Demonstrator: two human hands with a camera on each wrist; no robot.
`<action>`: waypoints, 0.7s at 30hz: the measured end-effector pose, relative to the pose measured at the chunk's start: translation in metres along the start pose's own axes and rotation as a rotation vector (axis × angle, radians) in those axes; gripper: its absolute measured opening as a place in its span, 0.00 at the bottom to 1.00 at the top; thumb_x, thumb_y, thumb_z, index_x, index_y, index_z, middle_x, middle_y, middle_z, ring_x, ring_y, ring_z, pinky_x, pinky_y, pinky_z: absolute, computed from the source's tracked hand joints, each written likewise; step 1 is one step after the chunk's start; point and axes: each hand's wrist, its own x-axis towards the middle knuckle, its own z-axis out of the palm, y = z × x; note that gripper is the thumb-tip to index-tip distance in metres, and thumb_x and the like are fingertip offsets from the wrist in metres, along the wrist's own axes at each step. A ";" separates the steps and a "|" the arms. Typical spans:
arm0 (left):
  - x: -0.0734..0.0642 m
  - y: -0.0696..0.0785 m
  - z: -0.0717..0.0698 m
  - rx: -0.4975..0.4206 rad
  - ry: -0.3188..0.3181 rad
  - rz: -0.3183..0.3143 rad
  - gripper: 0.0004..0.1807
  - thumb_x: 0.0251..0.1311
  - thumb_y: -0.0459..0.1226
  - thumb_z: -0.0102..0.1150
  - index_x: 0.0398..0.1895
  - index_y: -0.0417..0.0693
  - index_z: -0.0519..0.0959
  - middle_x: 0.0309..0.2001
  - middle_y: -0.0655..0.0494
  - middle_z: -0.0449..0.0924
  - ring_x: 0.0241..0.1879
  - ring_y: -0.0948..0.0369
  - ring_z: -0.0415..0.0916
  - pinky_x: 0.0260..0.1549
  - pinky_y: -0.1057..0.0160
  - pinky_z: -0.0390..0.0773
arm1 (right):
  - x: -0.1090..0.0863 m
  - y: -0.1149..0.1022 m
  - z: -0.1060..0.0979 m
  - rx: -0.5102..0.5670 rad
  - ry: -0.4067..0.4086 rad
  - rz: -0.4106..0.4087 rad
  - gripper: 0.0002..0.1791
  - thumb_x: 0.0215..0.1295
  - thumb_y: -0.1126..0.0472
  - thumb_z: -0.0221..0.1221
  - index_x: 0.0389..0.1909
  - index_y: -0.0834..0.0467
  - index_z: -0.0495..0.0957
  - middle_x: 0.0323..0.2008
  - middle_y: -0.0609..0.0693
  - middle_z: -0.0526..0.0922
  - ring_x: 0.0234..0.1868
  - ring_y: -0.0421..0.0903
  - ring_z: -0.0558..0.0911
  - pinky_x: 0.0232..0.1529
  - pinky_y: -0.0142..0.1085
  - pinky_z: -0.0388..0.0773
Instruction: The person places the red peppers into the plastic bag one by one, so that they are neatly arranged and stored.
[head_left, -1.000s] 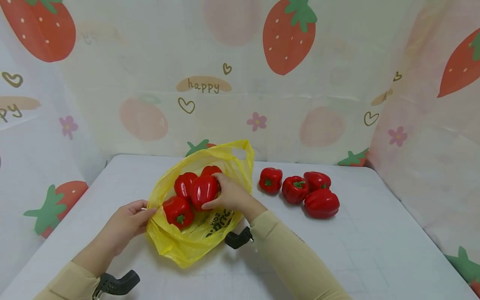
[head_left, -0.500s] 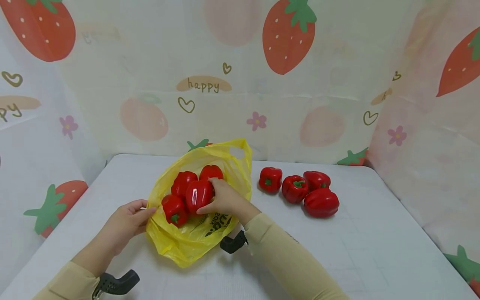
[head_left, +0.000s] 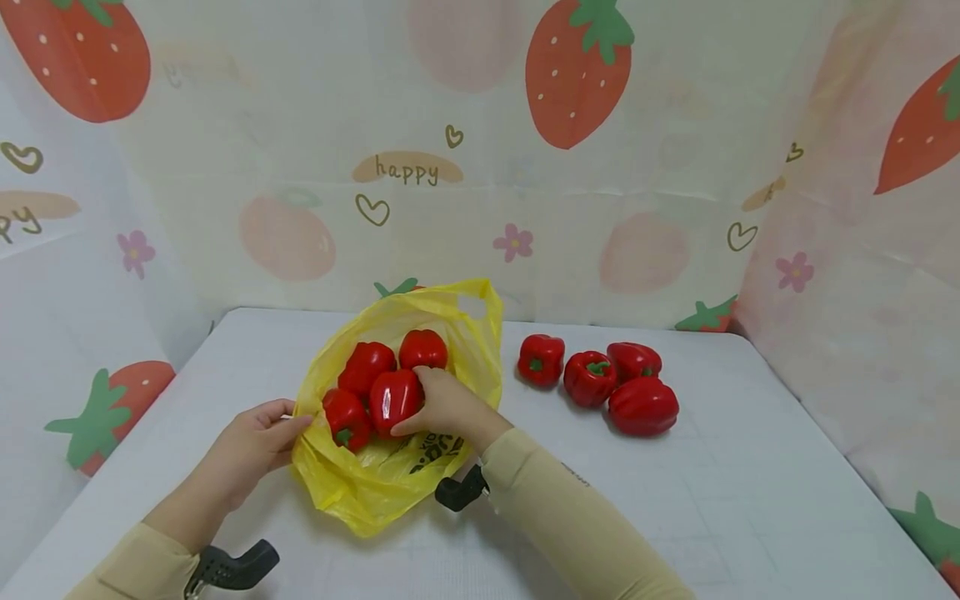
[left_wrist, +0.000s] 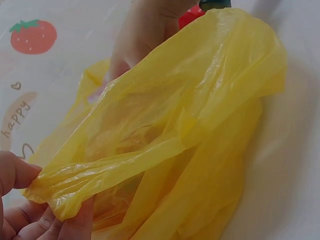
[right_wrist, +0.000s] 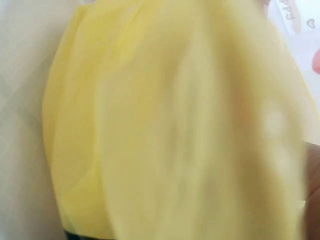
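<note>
A glossy red bell pepper (head_left: 395, 402) sits inside the open mouth of a yellow plastic bag (head_left: 360, 500), gripped between the thumb and fingers of a person's right hand (head_left: 453, 408). Around it in the bag lie three more: a near-left pepper (head_left: 347, 421) with its green stem facing the near side, a far-left pepper (head_left: 367, 367) and a far-right pepper (head_left: 423, 348). The left hand (head_left: 258, 437) pinches the bag's left rim between thumb and fingers, the two hands apart on opposite sides of the opening. To the right of the bag, four loose red peppers (head_left: 590, 378) rest on a white table (head_left: 750, 467), three clustered and one slightly to their left. Beige sleeves (head_left: 585, 517) cover both forearms, and a black device (head_left: 238, 567) is worn at each wrist. At the far side stands a strawberry-print backdrop (head_left: 480, 200) lettered "happy."
</note>
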 end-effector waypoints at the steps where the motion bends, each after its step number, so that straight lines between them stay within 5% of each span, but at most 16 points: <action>1: 0.000 0.000 0.000 0.000 0.001 0.001 0.25 0.62 0.49 0.51 0.53 0.38 0.69 0.44 0.50 0.77 0.38 0.62 0.76 0.41 0.64 0.79 | 0.000 0.000 0.000 -0.004 -0.003 0.000 0.53 0.38 0.43 0.72 0.65 0.53 0.57 0.58 0.46 0.69 0.55 0.44 0.70 0.53 0.39 0.73; 21: -0.001 0.000 0.000 0.037 0.000 -0.011 0.28 0.61 0.52 0.51 0.55 0.40 0.68 0.48 0.47 0.75 0.41 0.60 0.76 0.44 0.63 0.78 | -0.001 0.002 -0.012 0.071 -0.039 0.051 0.50 0.40 0.45 0.71 0.66 0.51 0.59 0.57 0.46 0.71 0.55 0.45 0.70 0.53 0.41 0.72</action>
